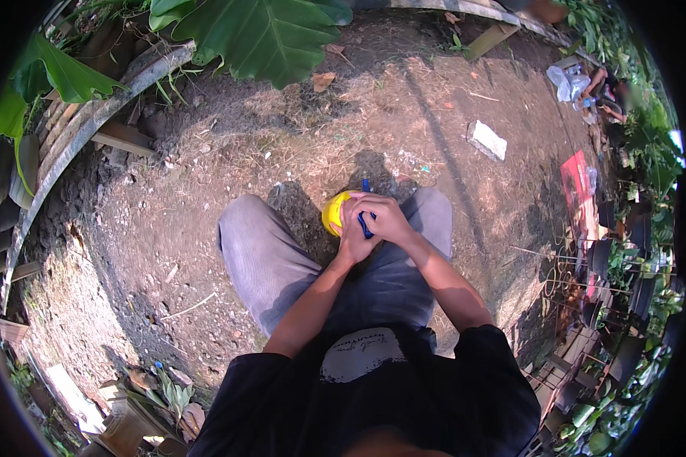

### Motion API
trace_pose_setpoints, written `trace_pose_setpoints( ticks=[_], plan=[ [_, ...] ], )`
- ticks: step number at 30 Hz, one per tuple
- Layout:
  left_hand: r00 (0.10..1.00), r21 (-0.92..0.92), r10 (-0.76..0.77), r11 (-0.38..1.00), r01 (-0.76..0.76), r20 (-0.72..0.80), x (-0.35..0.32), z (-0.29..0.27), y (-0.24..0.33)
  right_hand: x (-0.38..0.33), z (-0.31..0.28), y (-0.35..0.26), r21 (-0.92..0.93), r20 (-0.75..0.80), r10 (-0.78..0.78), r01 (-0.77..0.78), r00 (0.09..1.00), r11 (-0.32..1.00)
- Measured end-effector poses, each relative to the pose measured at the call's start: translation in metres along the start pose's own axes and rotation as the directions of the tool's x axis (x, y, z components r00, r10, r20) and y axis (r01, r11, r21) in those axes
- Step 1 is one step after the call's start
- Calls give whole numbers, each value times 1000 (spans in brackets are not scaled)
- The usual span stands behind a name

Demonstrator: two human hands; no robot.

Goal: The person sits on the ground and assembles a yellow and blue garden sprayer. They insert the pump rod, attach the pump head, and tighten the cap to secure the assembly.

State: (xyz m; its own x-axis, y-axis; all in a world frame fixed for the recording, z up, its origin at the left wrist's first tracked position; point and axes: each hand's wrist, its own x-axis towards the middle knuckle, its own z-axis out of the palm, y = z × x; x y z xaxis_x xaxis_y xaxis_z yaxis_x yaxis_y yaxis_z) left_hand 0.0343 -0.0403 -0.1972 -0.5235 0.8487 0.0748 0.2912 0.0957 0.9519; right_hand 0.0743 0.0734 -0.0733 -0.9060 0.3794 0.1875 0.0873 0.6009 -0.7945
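Note:
Between my knees I hold a rounded yellow object (331, 212) with both hands. My left hand (351, 239) is closed round its near side. From the right, my right hand (384, 216) is closed over a dark blue part (367, 225) that shows between the two hands. Another bit of blue sticks out just beyond my fingers. The hands overlap and hide most of the object, so its exact kind cannot be made out. My legs, in grey trousers (263, 247), are bent on either side.
Bare soil with dry grass surrounds me. A white block (487, 141) lies ahead to the right, near a red board (578, 194). Another person (610, 94) is at the far right by clear plastic bags (568, 81). Large green leaves (263, 38) overhang the far side; a curved edging (103, 110) runs left.

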Motion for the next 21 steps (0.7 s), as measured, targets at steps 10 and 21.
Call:
trace_pose_setpoints(
  ticks=[10,21],
  plan=[
    [999,89,-22,996,19,34,-4,-1,19,-29,24,18,-371,-11,22,-24,1000,928],
    [516,578,-483,816,-29,708,56,-97,5,-38,38,-1,582,-27,752,-602,658,547]
  ],
)
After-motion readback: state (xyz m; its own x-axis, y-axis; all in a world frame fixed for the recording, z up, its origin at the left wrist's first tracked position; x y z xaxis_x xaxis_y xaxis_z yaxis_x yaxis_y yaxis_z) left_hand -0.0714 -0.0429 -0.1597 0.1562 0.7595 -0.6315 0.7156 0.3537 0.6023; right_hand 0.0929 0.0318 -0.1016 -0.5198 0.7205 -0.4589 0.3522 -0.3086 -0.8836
